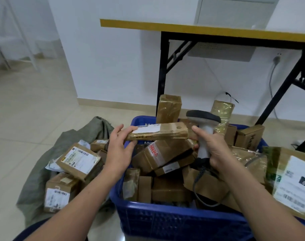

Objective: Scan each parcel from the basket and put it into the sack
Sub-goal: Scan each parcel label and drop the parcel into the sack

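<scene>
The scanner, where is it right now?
The scanner is in the right hand, upright over the blue basket, just right of the long parcel held by the left hand.

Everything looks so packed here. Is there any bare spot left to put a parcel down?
The blue basket is piled full, and the grey-green sack already holds several boxes. Bare room: the tiled floor left of the sack toward the white wall, and floor under the yellow-edged table, behind the basket, though cables trail there on the right.

head view | looks forward and down | close above basket | floor and wall beyond
</scene>
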